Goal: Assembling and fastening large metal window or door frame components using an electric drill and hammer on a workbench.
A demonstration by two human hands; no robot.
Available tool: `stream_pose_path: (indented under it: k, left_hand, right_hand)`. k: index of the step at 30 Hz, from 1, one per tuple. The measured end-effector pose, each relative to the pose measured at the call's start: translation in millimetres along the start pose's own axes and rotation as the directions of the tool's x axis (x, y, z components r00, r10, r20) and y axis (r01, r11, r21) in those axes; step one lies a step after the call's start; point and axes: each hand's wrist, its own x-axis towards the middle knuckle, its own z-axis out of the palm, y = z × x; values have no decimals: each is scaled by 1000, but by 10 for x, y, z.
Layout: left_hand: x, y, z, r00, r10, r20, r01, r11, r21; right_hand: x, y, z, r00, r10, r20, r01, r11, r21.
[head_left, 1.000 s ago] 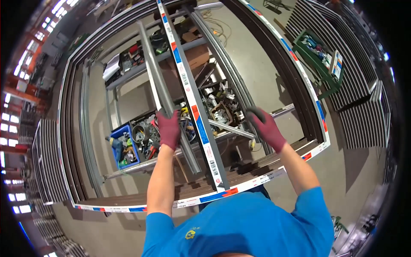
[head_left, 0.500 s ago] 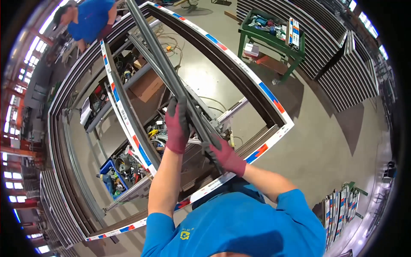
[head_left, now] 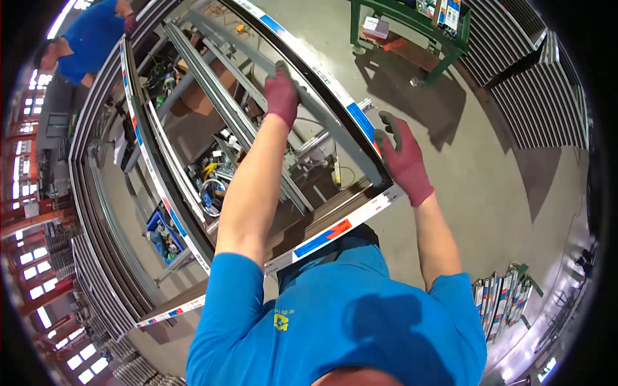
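A long grey bar (head_left: 335, 127) lies slantwise inside a large dark frame with a white protective strip (head_left: 328, 83), close along its right side. My left hand (head_left: 282, 98), in a maroon glove with dark fingers, closes over this bar at its middle. Beside the frame's near right corner, my right hand (head_left: 408, 161) wears a matching glove. Its fingers are apart and slightly curled near the strip's edge, with nothing in them; whether they touch it I cannot tell.
Metal rails (head_left: 212, 83) cross the frame's opening, with tools and hardware beneath. A blue bin (head_left: 162, 238) stands at lower left. At far left, another person (head_left: 96, 38) in blue has a gloved hand by the frame. A green cart (head_left: 412, 38) and stacked frames (head_left: 541, 96) stand at right.
The bar has come down from over the opening to the frame's right side. My right hand has let go of it and moved right. My left hand has moved farther up.
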Motion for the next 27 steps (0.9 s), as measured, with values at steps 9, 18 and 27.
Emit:
stream_pose_path:
  k: [9,18,27]
  left_hand:
    - [7,-354,633,951,226,-209,-91,854,512]
    - [-102,-468,683,959,220,-179,-109,869,482]
    - [-216,-131,781,965,228,-131,-98,773,627]
  right_hand:
    - [-97,425,-19,910,167,378,-247,954,171]
    - [-21,320,-38,887,177,427,-182,983,-29]
    - [235,170,-7,846,164,508,-162,986,-48]
